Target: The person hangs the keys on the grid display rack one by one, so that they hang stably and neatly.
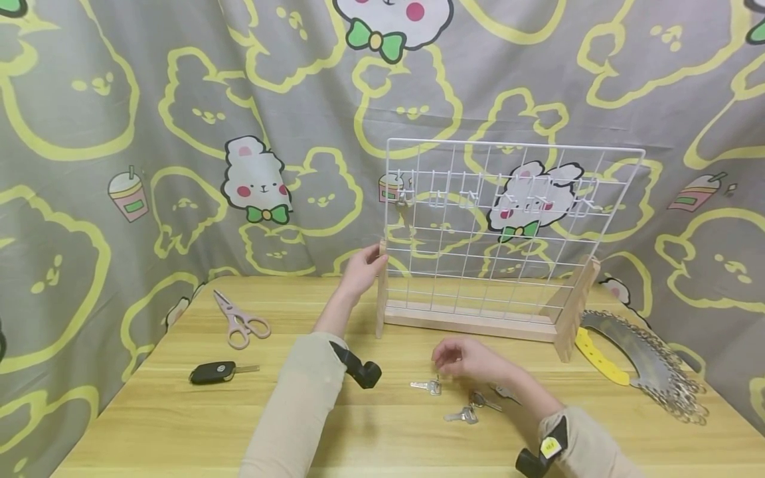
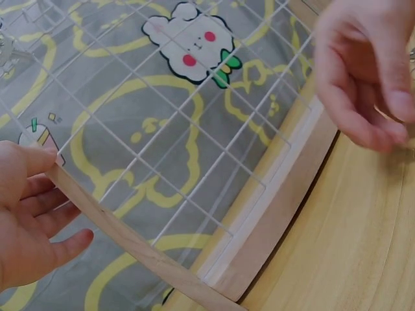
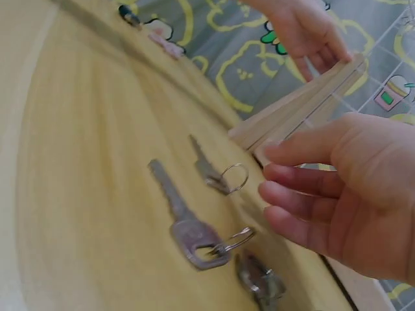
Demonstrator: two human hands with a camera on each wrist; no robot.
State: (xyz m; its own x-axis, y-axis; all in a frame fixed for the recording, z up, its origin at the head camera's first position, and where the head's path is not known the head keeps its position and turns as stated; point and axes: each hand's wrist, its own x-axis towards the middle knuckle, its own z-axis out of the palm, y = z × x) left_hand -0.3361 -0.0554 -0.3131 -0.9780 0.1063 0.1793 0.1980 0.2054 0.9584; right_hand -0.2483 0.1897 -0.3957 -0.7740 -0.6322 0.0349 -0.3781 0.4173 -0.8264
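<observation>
A white wire grid rack (image 1: pixel 472 255) stands in a wooden base. My left hand (image 1: pixel 360 273) holds the top of its left wooden post (image 2: pixel 123 240), thumb on the near side and fingers behind. Several hooks (image 1: pixel 472 198) line the grid, and a key (image 1: pixel 403 209) hangs at the leftmost one. Over the tabletop in front of the rack, my right hand (image 1: pixel 472 358) hovers with loosely bent fingers and nothing between them. Close below it lie several silver keys with rings, among them one key (image 3: pixel 188 227) and a smaller key (image 3: pixel 207 170).
Pink-handled scissors (image 1: pixel 239 322) and a black car key (image 1: pixel 214 372) lie at the left. To the right of the rack is a curved metal plate (image 1: pixel 633 345) with a yellow handle (image 1: pixel 597 357) and many rings along its edge. A patterned curtain (image 1: pixel 311 133) hangs behind.
</observation>
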